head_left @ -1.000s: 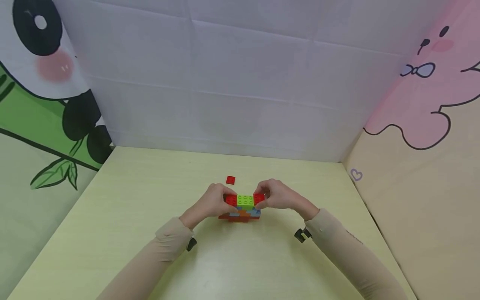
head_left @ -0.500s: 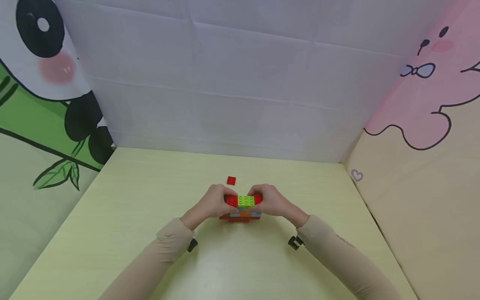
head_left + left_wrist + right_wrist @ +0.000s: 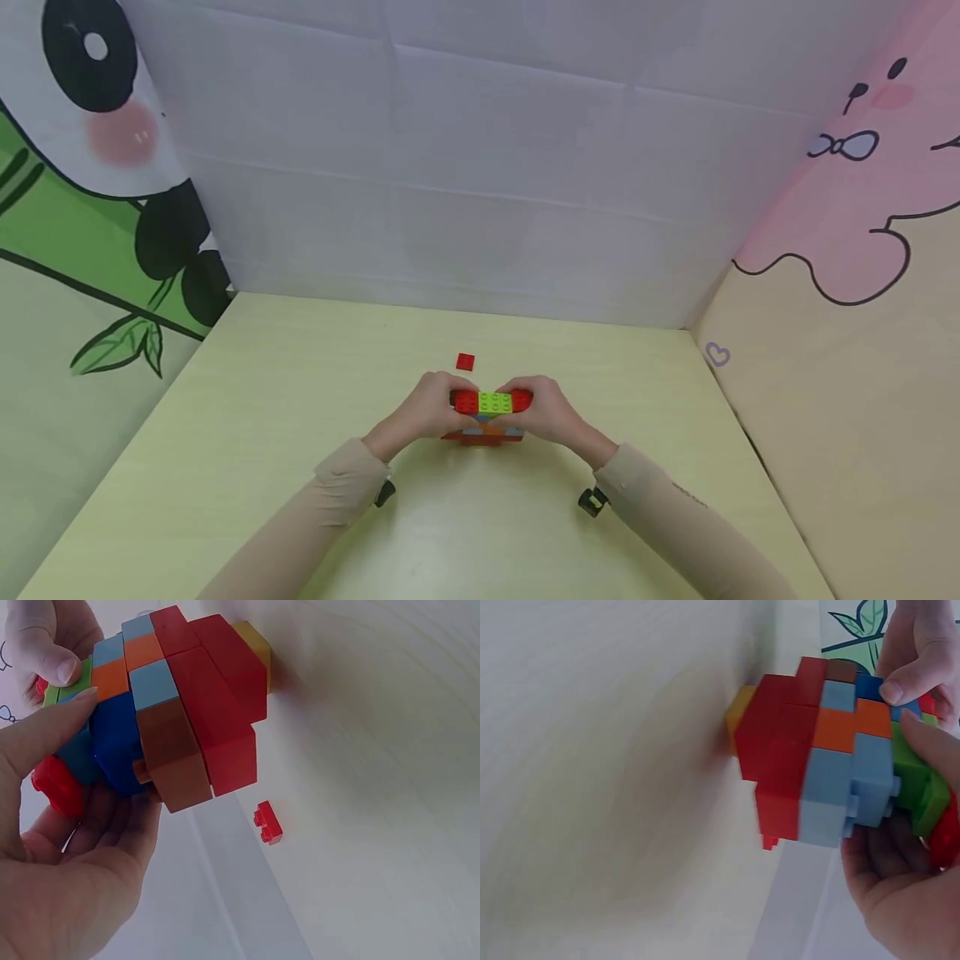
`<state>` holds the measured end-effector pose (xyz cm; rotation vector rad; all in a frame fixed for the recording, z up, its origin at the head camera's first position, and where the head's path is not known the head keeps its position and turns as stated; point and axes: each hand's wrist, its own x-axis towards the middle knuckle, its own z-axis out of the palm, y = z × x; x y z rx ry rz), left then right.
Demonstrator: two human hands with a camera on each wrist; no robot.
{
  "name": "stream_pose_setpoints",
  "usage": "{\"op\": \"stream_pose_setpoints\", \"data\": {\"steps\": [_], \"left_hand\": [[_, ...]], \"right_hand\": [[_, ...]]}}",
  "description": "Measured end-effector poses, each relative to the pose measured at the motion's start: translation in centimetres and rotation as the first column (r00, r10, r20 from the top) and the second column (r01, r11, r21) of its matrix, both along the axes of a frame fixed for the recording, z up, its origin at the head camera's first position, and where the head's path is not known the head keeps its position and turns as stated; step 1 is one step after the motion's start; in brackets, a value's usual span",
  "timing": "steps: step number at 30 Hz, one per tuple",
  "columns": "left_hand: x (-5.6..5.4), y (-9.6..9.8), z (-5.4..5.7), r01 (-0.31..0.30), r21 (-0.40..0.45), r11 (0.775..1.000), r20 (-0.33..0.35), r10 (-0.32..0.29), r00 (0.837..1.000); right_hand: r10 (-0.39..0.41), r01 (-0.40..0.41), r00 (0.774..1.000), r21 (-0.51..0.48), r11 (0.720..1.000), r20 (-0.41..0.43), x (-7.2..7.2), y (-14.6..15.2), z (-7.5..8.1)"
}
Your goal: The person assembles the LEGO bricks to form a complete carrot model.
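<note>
A stacked structure of toy building blocks (image 3: pixel 495 403) stands on the table, lime green and red on top. My left hand (image 3: pixel 429 410) grips its left end, thumb on the near side and fingers behind. The right hand (image 3: pixel 551 410) holds the other end in the same way. Seen from the left wrist, brown (image 3: pixel 175 754) and blue (image 3: pixel 118 742) blocks show under that thumb, above a wide red layer (image 3: pixel 206 697) and a yellow base block (image 3: pixel 255 652). In the right wrist view, light blue (image 3: pixel 827 799) and orange (image 3: pixel 834 730) blocks face the camera.
One loose red block (image 3: pixel 465 362) lies on the table (image 3: pixel 315 358) just behind the structure. A white cloth wall (image 3: pixel 480 192) rises at the table's far edge. Printed panels flank it, one with a green and black drawing (image 3: pixel 142 242), one pink (image 3: pixel 847 217).
My right hand has come inward to the left, from pinching the red block at the structure's right end to a fuller grip round it. The left hand keeps its hold.
</note>
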<state>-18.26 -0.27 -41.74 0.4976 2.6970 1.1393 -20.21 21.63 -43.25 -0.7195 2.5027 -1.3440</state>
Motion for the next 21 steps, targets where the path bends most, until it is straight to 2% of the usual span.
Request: {"op": "stream_pose_setpoints", "data": {"steps": [5, 15, 19, 21], "left_hand": [[0.0, -0.2, -0.6, 0.001, 0.017, 1.000, -0.015, 0.000, 1.000], [-0.1, -0.4, -1.4, 0.007, 0.048, 0.999, -0.053, -0.005, 0.999], [-0.3, -0.7, -1.2, 0.046, 0.074, 0.996, -0.045, -0.043, 0.998], [-0.6, -1.0, -0.8, 0.062, 0.094, 0.994, -0.035, -0.059, 0.998]], "right_hand": [[-0.052, 0.057, 0.997, -0.096, 0.994, 0.055, 0.3, 0.2, -1.0], [-0.030, 0.034, 0.999, -0.140, 0.990, 0.035, 0.1, 0.1, -1.3], [-0.001, 0.006, 0.999, -0.143, 0.990, 0.039, 1.2, 0.0, 0.9], [0.002, 0.004, 0.999, -0.139, 0.990, 0.040, 1.4, 0.0, 1.3]]}}
